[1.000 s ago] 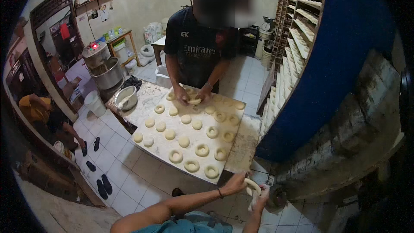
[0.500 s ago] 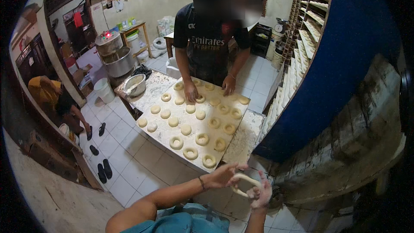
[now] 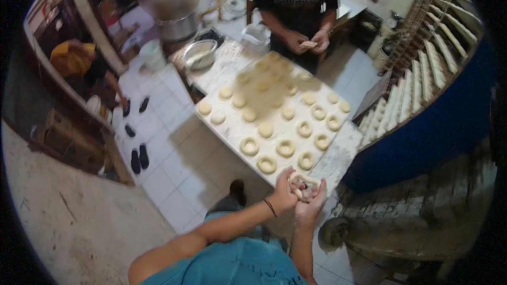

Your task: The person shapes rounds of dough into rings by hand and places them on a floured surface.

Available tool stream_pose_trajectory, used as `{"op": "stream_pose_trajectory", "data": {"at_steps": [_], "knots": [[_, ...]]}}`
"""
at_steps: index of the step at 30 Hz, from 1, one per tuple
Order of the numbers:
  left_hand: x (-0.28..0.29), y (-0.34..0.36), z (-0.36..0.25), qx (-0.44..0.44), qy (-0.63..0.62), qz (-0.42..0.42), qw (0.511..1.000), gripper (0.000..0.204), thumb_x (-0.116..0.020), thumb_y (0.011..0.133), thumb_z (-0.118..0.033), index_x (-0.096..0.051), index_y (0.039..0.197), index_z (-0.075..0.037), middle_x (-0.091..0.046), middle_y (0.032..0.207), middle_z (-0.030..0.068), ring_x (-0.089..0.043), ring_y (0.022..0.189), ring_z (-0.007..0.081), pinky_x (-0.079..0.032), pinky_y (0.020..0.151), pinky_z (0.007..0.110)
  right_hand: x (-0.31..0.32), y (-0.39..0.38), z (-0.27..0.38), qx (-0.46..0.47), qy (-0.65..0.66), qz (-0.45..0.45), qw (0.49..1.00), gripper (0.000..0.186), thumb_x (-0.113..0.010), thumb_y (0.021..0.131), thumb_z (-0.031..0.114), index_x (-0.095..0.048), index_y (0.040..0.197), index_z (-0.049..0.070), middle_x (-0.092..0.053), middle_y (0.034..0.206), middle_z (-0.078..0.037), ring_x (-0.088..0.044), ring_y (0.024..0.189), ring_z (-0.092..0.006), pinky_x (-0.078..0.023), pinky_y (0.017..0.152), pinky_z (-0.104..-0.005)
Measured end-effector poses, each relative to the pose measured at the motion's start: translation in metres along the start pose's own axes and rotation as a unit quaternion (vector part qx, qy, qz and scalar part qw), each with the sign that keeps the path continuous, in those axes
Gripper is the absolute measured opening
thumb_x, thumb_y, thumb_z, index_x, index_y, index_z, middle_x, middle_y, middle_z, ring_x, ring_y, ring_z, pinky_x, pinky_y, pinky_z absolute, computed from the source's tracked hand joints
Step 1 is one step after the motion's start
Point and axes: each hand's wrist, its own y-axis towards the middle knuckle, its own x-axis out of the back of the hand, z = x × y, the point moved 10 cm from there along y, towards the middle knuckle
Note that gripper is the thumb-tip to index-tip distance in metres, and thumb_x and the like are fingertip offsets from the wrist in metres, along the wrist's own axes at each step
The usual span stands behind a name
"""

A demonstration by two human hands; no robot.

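Just past the near edge of a floured board [image 3: 222,133], a pale dough ring [image 3: 305,176] rests between my two hands. My left hand [image 3: 285,192] curls round its left side, while my right hand [image 3: 311,206] cups it from the right and below. Fingers show through the ring's middle. Across the board lie several dough rings [image 3: 285,148] and, farther left, several flattened dough rounds [image 3: 265,129]. Opposite me, a person in a dark shirt [image 3: 301,2] pinches a small piece of dough [image 3: 308,45] in both hands above the far edge.
A metal bowl [image 3: 200,54] sits at the table's far left. Racks of dough-laden trays [image 3: 406,95] stand at right beside a blue panel [image 3: 422,171]. Several dark sandals [image 3: 143,157] lie on the tiled floor. Another person in yellow [image 3: 74,59] bends at left.
The dough ring, stretched long between my hands before, is now rounder and gathered in them, closer to the board. The other person's hands have risen off the board with dough. My view has shifted.
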Motion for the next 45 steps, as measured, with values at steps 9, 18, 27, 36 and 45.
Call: {"op": "stream_pose_trajectory", "data": {"at_steps": [9,18,27,36,45], "knots": [[0.041,-0.019,-0.214,0.012,0.252,-0.083,0.964,0.042,-0.042,0.091,-0.036,-0.035,0.120,-0.008,-0.053,0.073,0.0057,-0.048,0.049,0.0111,-0.041,0.041,0.022,-0.089,-0.013,-0.189,-0.351,-0.274,0.252,0.859,0.037,-0.034,0.093,0.034,-0.036,0.124,0.013,-0.049,0.069,-0.005,-0.049,0.053,-0.0155,-0.046,0.050,-0.0296],[0.107,0.066,-0.333,-0.144,0.582,-0.158,0.784,0.055,-0.053,0.086,-0.021,-0.028,0.127,0.006,-0.056,0.087,0.0116,-0.052,0.068,0.0135,-0.044,0.060,0.026,-0.144,0.127,-0.265,-0.032,-0.561,0.246,0.790,0.048,-0.037,0.093,0.026,-0.017,0.135,0.010,-0.050,0.107,-0.018,-0.055,0.090,-0.0206,-0.048,0.070,-0.0301],[0.054,0.025,-0.358,-0.261,0.674,-0.105,0.683,0.059,-0.059,0.077,-0.011,-0.031,0.126,0.005,-0.043,0.118,0.0236,-0.043,0.109,0.0343,-0.033,0.095,0.039,-0.194,0.138,-0.158,0.286,-0.785,0.216,0.506,0.039,-0.051,0.080,0.009,-0.046,0.117,0.000,-0.043,0.118,-0.023,-0.046,0.106,-0.0349,-0.040,0.089,-0.0383],[0.007,0.015,-0.319,-0.250,0.764,0.026,0.594,0.056,-0.062,0.075,-0.018,-0.037,0.121,0.003,-0.045,0.115,0.0190,-0.041,0.108,0.0350,-0.033,0.093,0.041,-0.155,0.170,-0.180,0.196,-0.867,0.287,0.358,0.032,-0.065,0.063,0.025,-0.061,0.083,0.001,-0.059,0.082,-0.022,-0.055,0.082,-0.0375,-0.044,0.073,-0.0426],[-0.045,0.054,-0.225,-0.213,0.577,0.036,0.788,0.038,-0.060,0.082,-0.020,-0.051,0.112,0.001,-0.060,0.099,0.0126,-0.058,0.089,0.0175,-0.048,0.077,0.030,-0.191,0.081,-0.108,0.136,-0.567,0.334,0.741,0.031,-0.067,0.069,0.017,-0.059,0.095,0.002,-0.061,0.080,-0.009,-0.054,0.073,-0.0135,-0.045,0.067,-0.0270]]}}
